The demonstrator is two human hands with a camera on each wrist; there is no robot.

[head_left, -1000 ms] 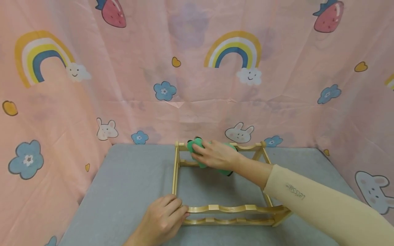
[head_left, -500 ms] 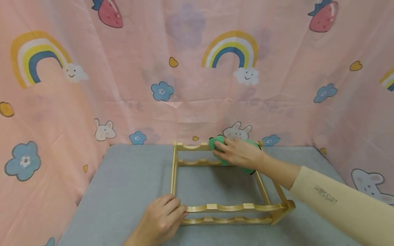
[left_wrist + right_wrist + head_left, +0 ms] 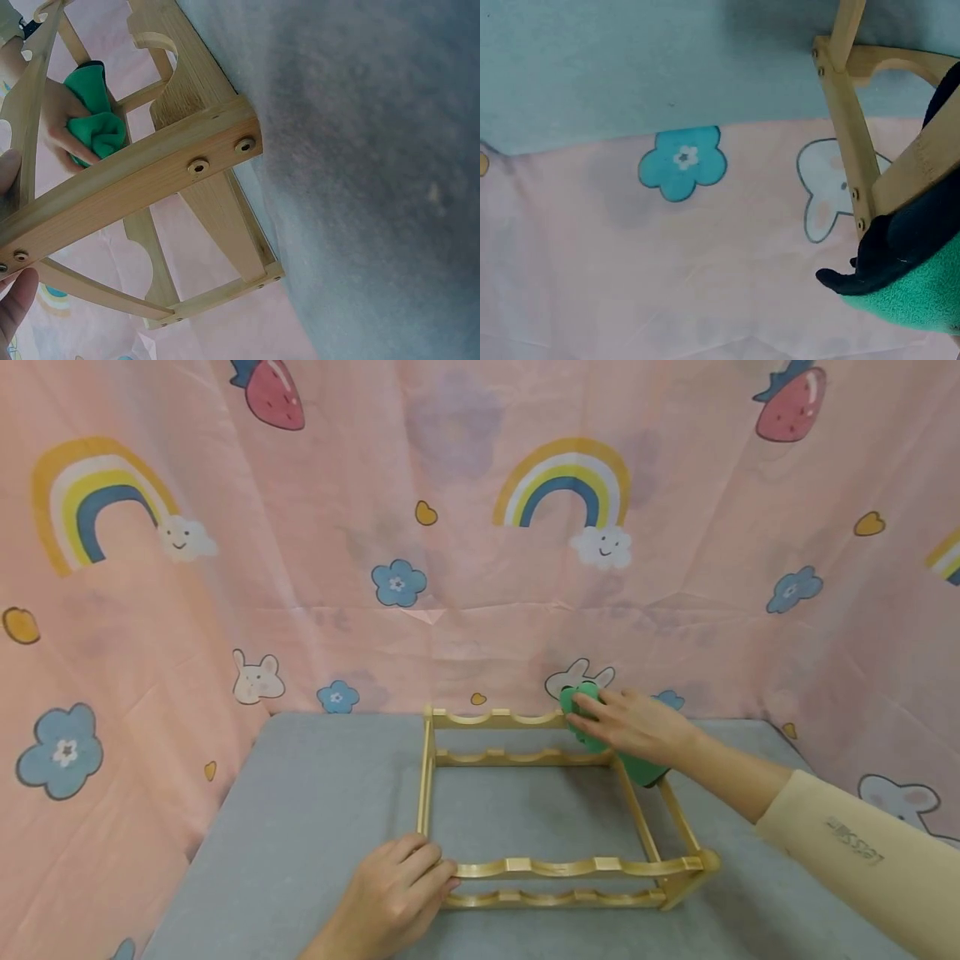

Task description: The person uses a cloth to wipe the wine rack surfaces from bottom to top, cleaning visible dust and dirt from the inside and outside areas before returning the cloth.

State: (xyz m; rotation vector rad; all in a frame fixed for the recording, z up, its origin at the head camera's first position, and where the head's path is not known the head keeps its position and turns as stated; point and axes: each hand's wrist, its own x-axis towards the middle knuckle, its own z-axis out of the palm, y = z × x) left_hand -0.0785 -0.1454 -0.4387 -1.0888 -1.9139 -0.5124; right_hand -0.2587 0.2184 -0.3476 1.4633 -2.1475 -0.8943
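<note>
Right grip (image 3: 637, 725) clutches green cloth (image 3: 642, 769) against the wooden rack (image 3: 562, 868); left grip (image 3: 401, 889) clasps the rack near-left. Cloth seems soft, best bunched; rack stiff, best steadied there.

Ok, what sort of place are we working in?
Probably a curtained-off work booth: pink cartoon-printed fabric curtains hang behind and beside a grey fabric-topped table bearing a pale wooden rack with scalloped rails.

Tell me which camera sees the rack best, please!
The head view: nearly the whole rack shows, though the left hand and right hand hide bits. The left wrist view shows part close up, with screws; the right wrist view, only a cut-off piece.
</note>
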